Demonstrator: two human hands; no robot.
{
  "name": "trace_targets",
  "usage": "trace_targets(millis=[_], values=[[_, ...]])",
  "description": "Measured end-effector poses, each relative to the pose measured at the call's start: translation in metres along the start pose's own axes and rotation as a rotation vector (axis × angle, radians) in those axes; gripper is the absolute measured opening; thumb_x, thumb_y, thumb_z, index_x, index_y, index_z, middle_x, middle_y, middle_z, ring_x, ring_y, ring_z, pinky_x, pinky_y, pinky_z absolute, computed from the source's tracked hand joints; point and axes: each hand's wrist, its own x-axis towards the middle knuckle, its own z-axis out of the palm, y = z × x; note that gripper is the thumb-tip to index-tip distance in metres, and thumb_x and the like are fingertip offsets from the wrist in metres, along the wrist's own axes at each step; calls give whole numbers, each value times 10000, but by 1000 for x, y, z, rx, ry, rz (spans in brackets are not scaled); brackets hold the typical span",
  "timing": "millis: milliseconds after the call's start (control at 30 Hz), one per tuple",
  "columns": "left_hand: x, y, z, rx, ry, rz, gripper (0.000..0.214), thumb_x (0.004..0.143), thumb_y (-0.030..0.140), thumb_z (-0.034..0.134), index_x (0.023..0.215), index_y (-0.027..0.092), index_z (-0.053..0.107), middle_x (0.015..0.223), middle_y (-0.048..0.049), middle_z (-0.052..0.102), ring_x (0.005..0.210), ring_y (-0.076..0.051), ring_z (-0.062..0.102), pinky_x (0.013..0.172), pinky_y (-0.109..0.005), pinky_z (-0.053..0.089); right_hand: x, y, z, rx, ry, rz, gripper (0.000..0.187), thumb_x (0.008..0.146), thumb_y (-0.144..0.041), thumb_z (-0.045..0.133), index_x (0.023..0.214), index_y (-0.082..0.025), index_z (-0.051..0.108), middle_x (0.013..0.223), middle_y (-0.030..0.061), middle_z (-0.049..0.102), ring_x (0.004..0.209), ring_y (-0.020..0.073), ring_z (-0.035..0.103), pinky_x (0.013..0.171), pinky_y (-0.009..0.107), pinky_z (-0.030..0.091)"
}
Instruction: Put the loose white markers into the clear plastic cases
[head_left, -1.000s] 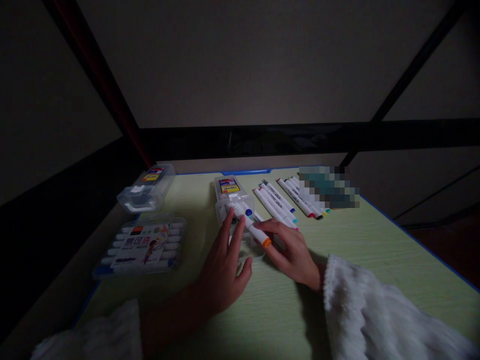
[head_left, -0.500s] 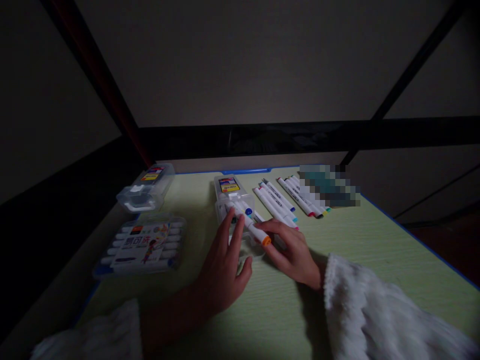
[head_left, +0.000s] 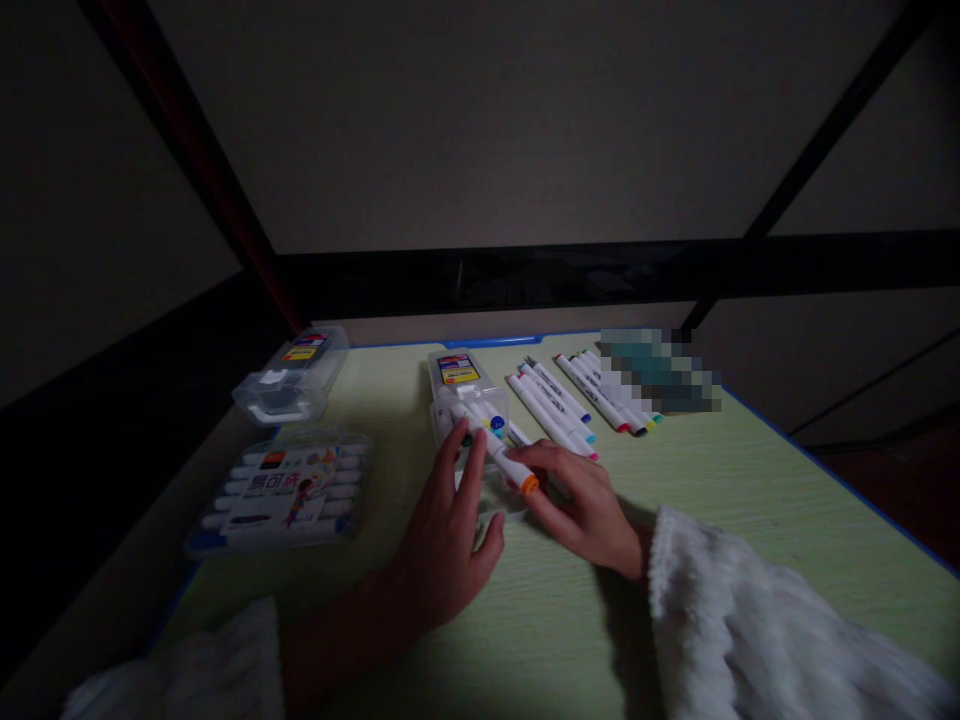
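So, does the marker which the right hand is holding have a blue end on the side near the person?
No, the marker in the right hand has an orange end there.

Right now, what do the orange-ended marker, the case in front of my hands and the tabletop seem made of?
Marker: probably hard plastic; smooth, white body. Case: likely clear plastic, glossy; see-through with glints along its edges. Tabletop: maybe matt laminate; pale green with fine grain-like streaks, though real wood is possible.

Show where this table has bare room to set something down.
Bare: between the loose markers, right sleeve and blue edge; between the labelled marker pack and middle case. Crowded: around the left hand, right hand and orange-ended marker.
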Motion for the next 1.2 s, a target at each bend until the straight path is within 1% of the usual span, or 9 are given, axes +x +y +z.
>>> trace_targets(millis=[133, 367, 633, 800, 967, 1200], values=[[0, 1, 0, -5, 10, -7, 785, 788, 101, 470, 1419, 220, 19, 1443, -138, 128, 1333, -300, 222, 1060, -458, 300, 0, 0, 0, -9, -14, -12, 185, 858, -160, 451, 1029, -170, 520, 780, 45, 637, 639, 133, 582, 582, 259, 493], [0, 0, 0, -2, -1, -1, 784, 791, 109, 475, 1417, 210, 14, 1438, -144, 133, 1336, -304, 206, 1066, -469, 289, 0, -2, 0, -22, -4, 0, 173, 863, -178, 451, 1024, -179, 517, 728, 24, 621, 612, 130, 584, 554, 256, 491], [0, 0, 0, 4, 8, -3, 760, 794, 115, 474, 1408, 230, 41, 1433, -142, 151, 1332, -306, 214, 1063, -484, 287, 0, -2, -1, -35, -4, -27, 165, 873, -194, 436, 1020, -191, 511, 687, 17, 612, 591, 140, 586, 554, 264, 491], [0, 1, -1, 3, 19, 14, 750, 790, 104, 472, 1403, 229, 59, 1422, -150, 164, 1330, -310, 217, 1055, -489, 297, -1, -1, -1, -38, -39, -48, 189, 871, -193, 435, 1042, -194, 515, 761, 36, 635, 673, 148, 606, 607, 268, 498], [1, 0, 0, 19, 10, 6, 737, 794, 112, 469, 1403, 210, 66, 1426, -157, 161, 1333, -310, 203, 1058, -491, 289, -1, 1, -1, -38, -85, -65, 178, 875, -205, 439, 1029, -174, 523, 765, 44, 626, 653, 144, 582, 573, 266, 489], [0, -1, 1, 35, 7, 14, 777, 793, 115, 474, 1412, 213, 16, 1440, -155, 157, 1334, -315, 203, 1057, -502, 291, -1, 1, 0, -38, -111, -79, 181, 883, -204, 434, 1041, -183, 520, 796, 47, 642, 702, 151, 605, 594, 273, 498]])
